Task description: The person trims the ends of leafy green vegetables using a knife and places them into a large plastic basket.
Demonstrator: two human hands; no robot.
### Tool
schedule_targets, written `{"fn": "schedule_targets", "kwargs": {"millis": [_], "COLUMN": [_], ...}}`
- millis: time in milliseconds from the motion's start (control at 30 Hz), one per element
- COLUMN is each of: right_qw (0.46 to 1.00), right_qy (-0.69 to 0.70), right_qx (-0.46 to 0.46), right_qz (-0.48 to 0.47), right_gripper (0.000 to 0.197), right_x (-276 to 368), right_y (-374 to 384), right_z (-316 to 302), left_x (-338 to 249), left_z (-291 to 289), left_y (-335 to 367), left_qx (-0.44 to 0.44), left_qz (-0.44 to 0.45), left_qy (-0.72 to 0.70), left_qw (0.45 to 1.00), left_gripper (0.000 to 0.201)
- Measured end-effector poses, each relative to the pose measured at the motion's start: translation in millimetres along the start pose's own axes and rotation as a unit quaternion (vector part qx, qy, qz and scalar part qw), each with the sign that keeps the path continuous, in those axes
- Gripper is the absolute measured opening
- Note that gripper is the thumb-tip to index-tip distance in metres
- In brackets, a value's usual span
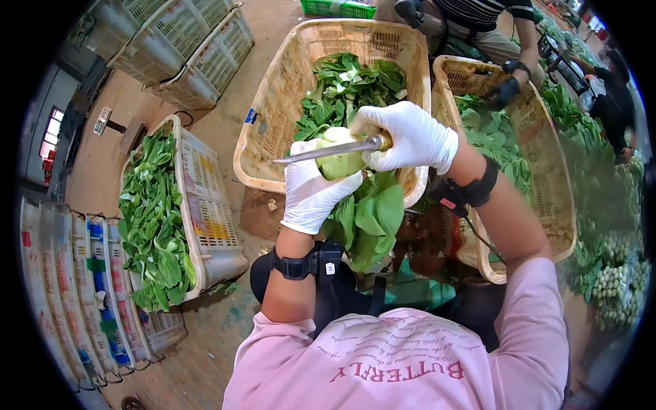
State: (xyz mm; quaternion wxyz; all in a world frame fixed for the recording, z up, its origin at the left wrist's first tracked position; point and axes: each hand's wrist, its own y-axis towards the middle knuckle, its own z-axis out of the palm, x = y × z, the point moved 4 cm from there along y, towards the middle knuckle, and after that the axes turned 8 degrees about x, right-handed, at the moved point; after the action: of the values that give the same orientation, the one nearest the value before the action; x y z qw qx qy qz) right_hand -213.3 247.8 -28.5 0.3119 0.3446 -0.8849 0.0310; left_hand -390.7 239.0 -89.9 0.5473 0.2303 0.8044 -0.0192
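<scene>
My left hand [316,191] has its grip wrapped around a bok choy [369,215], fingers and palm cupping the thick stalks. I hold it with the pale stem end up and the leaves hanging below, which I judge leaves the base bare and the foliage out of the blade's way. My right hand [413,137] has its grip closed around the wooden handle of a knife [328,150], the blade lying across the stem end and its tip pointing left, past my other glove. Whether the edge touches the stalks, I cannot tell.

The bok choy is above the near rim of a stained plastic crate [270,102], its leaves drooping on my side of it. Loose greens [342,96] lie inside, probably because that crate sits right within reach. On my left, a pale crate [208,212] is heaped with leafy greens [157,219], close by my elbow. On my right, another long crate [550,184] holds more greens, with a co-worker's black-gloved hand [503,93] at its far end, well apart from my blade.
</scene>
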Motion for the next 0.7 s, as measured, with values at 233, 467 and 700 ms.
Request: {"fn": "schedule_targets", "kwargs": {"millis": [233,467,700], "right_qw": [0.998,0.916,0.849], "right_qy": [0.056,0.323,0.480], "right_qx": [0.014,-0.177,-0.176], "right_qz": [0.025,0.157,0.135], "right_gripper": [0.019,0.042,0.043], "right_x": [-40.3,-65.3,-15.5], "right_y": [6.8,-14.5,-30.2], "right_z": [-21.7,-0.2,51.9], "left_x": [-23.6,-33.4,-24.0], "left_z": [-11.6,-0.9,26.7], "left_y": [-3.2,-7.9,-17.0], "left_qx": [-0.016,-0.141,-0.216], "left_qz": [0.073,0.122,0.111], "left_qy": [0.206,0.389,0.431], "left_qw": [0.976,0.902,0.869], "left_gripper": [0.062,0.079,0.076]}}
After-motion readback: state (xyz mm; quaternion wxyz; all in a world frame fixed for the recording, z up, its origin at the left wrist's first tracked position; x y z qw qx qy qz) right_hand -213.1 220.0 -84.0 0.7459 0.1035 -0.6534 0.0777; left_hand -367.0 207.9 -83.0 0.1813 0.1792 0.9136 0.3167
